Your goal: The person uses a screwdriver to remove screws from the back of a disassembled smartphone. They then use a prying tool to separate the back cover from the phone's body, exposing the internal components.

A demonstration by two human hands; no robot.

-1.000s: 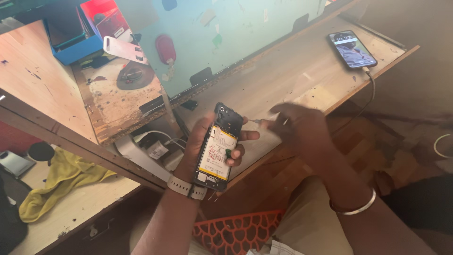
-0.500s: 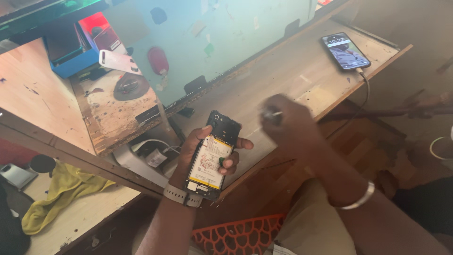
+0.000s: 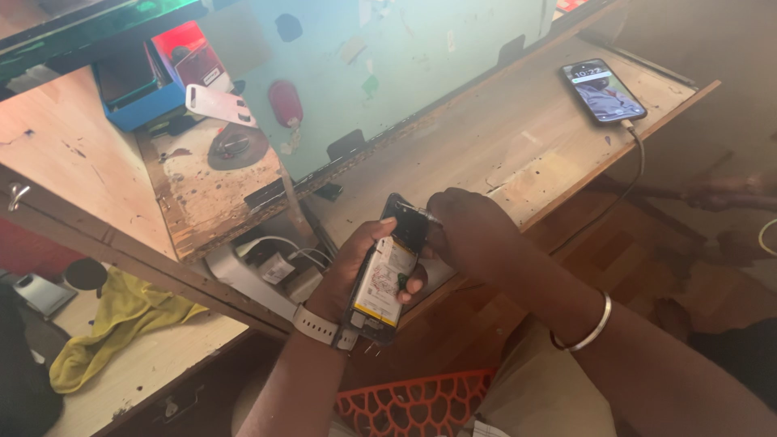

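Left hand [image 3: 356, 263] is wrapped around an opened smartphone [image 3: 387, 279], back cover off, its pale battery [image 3: 382, 282] facing up, the phone tilted with the top end pointing away over the front edge of the wooden workbench [image 3: 486, 154]. Fingers curl around the right side of the phone, thumb on the left edge, a firm grip, and there's a pale wristwatch [image 3: 317, 325] on that wrist. Right hand [image 3: 473, 231] is closed up at the phone's dark top end, fingertips pinched together there; whether a small tool sits between them is too hard to tell from here. A thin metal bangle [image 3: 589, 328] hangs on the right forearm. Further back on the bench, well apart from the hands, a second smartphone [image 3: 603, 91] lies face up with its screen lit, a cable [image 3: 635, 166] running off its near end and over the edge. To the left, a blue box [image 3: 142, 101] and a red oval item [image 3: 285, 103] sit near the pale green mat [image 3: 388, 65]. Down on the lower shelf lies a yellow cloth [image 3: 121, 320], and an orange mesh basket [image 3: 413, 400] shows below the wrists.
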